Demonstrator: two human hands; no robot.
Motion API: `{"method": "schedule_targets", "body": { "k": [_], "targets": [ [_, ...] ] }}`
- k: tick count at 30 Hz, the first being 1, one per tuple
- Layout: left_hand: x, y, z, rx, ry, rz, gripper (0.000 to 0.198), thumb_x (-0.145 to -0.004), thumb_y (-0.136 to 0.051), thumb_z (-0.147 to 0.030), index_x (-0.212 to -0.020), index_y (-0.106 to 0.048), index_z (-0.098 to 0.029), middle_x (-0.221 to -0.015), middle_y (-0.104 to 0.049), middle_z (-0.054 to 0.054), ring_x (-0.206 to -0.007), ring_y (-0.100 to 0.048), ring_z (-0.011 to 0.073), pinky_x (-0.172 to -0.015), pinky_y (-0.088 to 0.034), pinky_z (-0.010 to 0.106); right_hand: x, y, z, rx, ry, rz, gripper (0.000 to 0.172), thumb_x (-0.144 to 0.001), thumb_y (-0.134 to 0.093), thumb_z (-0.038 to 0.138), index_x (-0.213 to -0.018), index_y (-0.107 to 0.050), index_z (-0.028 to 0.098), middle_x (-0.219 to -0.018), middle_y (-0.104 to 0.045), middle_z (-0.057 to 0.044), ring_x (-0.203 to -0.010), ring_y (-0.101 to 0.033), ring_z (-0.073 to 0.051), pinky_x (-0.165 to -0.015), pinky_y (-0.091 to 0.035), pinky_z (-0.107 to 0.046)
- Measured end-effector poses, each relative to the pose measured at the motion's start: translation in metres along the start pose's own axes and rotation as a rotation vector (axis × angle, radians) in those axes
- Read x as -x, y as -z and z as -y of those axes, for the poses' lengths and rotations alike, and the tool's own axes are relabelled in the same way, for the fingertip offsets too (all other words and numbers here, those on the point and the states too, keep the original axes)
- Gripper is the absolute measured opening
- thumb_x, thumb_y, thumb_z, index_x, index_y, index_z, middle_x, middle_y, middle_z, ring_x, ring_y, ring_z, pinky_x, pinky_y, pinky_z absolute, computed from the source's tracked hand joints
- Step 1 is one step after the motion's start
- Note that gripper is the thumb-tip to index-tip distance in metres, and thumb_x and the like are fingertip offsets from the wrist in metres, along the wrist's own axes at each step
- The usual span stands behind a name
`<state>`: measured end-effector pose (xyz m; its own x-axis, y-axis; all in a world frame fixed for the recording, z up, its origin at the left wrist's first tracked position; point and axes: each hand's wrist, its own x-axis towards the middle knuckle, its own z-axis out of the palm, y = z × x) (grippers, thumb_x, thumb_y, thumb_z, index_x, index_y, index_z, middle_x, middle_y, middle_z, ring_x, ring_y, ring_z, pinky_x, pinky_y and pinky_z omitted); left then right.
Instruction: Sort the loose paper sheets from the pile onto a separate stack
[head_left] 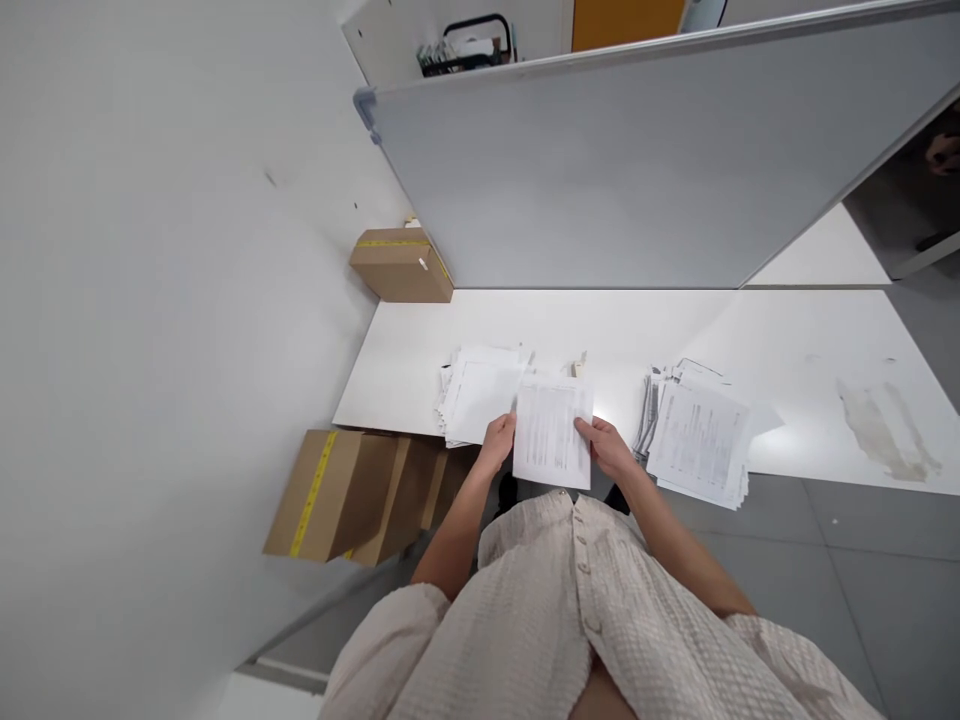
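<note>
A printed sheet of paper (553, 440) is held up at the desk's front edge, between my two hands. My left hand (498, 440) is closed on its left edge, while my right hand (604, 444) pinches the right edge with the thumb on top. Whether it is one sheet or a few together, I cannot tell. Just left of it lies a loose paper stack (480, 395), mostly blank on top. Another paper stack (701, 440), with a printed page uppermost, sits to the right and overhangs the front edge. A small beige item (578, 368) is behind the held sheet.
The white desk (802, 390) has a stained patch at right. A grey partition (585, 180) stands along its back. One cardboard box (405, 268) rests at the back left corner; several more cardboard boxes (330, 495) are below the left front, beside the wall (165, 330).
</note>
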<state>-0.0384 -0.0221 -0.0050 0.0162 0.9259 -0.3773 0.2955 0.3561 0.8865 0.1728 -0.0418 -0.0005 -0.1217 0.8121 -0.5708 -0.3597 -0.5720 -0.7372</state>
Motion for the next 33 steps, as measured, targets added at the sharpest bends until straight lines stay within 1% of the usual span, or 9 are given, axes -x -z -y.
{"method": "schedule_targets", "body": {
  "k": [3, 5, 12, 16, 20, 23, 25, 29, 33],
  "targets": [
    [-0.016, 0.003, 0.014, -0.496, -0.029, -0.220, 0.048, -0.075, -0.046, -0.051, -0.105, -0.055, -0.016, -0.111, -0.053, 0.015, -0.106, -0.045, 0.0292, -0.087, -0.035, 0.040, -0.001, 0.016, -0.009, 0.038, 0.010, -0.151, 0.030, -0.065, -0.064, 0.039, -0.086, -0.060, 0.017, -0.077, -0.068, -0.006, -0.071, -0.063, -0.022, -0.061, -0.051, -0.032],
    [-0.027, 0.006, 0.022, -0.731, 0.015, -0.291, 0.058, -0.070, -0.052, -0.049, -0.118, -0.046, -0.017, -0.125, -0.041, 0.017, -0.115, -0.035, 0.0341, -0.089, -0.031, 0.046, 0.000, 0.025, -0.015, 0.076, 0.025, -0.205, 0.030, -0.065, -0.062, 0.039, -0.085, -0.060, 0.018, -0.076, -0.068, -0.006, -0.071, -0.063, -0.023, -0.060, -0.051, -0.032],
    [-0.043, 0.008, 0.040, -0.894, 0.128, -0.244, 0.060, -0.068, -0.053, -0.047, -0.121, -0.041, -0.019, -0.125, -0.037, 0.016, -0.112, -0.034, 0.0344, -0.084, -0.035, 0.043, 0.005, 0.031, -0.027, 0.147, 0.045, -0.231, 0.035, -0.067, -0.058, 0.045, -0.090, -0.060, 0.018, -0.084, -0.068, -0.007, -0.076, -0.063, -0.024, -0.062, -0.052, -0.033],
    [-0.045, 0.019, 0.038, -0.821, 0.093, -0.206, 0.053, -0.071, -0.051, -0.041, -0.117, -0.047, -0.016, -0.120, -0.044, 0.016, -0.111, -0.038, 0.0310, -0.086, -0.034, 0.040, 0.006, 0.029, -0.026, 0.161, 0.032, -0.221, 0.034, -0.068, -0.057, 0.045, -0.090, -0.060, 0.019, -0.088, -0.067, -0.008, -0.077, -0.063, -0.024, -0.061, -0.052, -0.032],
    [-0.041, 0.037, 0.022, -0.658, 0.038, -0.155, 0.025, -0.076, -0.044, -0.029, -0.088, -0.062, -0.017, -0.095, -0.060, 0.010, -0.094, -0.052, 0.0229, -0.082, -0.037, 0.033, 0.006, 0.027, -0.020, 0.209, 0.027, -0.187, 0.037, -0.070, -0.055, 0.046, -0.096, -0.060, 0.020, -0.089, -0.067, -0.008, -0.077, -0.063, -0.025, -0.059, -0.052, -0.033],
    [-0.028, 0.050, -0.002, -0.342, -0.003, -0.193, 0.021, -0.075, -0.045, -0.032, -0.074, -0.061, -0.018, -0.071, -0.060, 0.004, -0.076, -0.055, 0.0186, -0.071, -0.041, 0.030, 0.002, 0.027, -0.015, 0.236, 0.041, -0.193, 0.038, -0.070, -0.054, 0.045, -0.099, -0.060, 0.020, -0.087, -0.067, -0.007, -0.076, -0.063, -0.025, -0.059, -0.051, -0.032],
    [-0.018, 0.054, -0.020, -0.005, -0.015, -0.147, 0.023, -0.073, -0.049, -0.037, -0.077, -0.058, -0.017, -0.069, -0.060, 0.002, -0.071, -0.056, 0.0164, -0.067, -0.043, 0.029, -0.003, 0.026, -0.012, 0.243, 0.055, -0.204, 0.038, -0.071, -0.053, 0.044, -0.098, -0.059, 0.019, -0.086, -0.067, -0.007, -0.075, -0.063, -0.024, -0.058, -0.050, -0.031],
    [0.000, 0.043, -0.046, 0.455, 0.048, 0.045, 0.024, -0.067, -0.059, -0.038, -0.077, -0.056, -0.016, -0.076, -0.061, 0.003, -0.076, -0.058, 0.0158, -0.070, -0.044, 0.028, -0.009, 0.018, -0.006, 0.162, 0.069, -0.164, 0.036, -0.071, -0.052, 0.042, -0.099, -0.058, 0.019, -0.086, -0.067, -0.006, -0.073, -0.063, -0.022, -0.056, -0.049, -0.029],
    [0.004, 0.016, -0.042, 0.485, 0.141, 0.080, 0.023, -0.062, -0.065, -0.035, -0.068, -0.054, -0.015, -0.069, -0.061, 0.002, -0.074, -0.057, 0.0147, -0.069, -0.044, 0.026, -0.005, 0.004, 0.001, 0.011, 0.092, -0.055, 0.037, -0.070, -0.056, 0.042, -0.100, -0.057, 0.020, -0.083, -0.068, -0.004, -0.072, -0.063, -0.019, -0.059, -0.049, -0.027]
  ]
}}
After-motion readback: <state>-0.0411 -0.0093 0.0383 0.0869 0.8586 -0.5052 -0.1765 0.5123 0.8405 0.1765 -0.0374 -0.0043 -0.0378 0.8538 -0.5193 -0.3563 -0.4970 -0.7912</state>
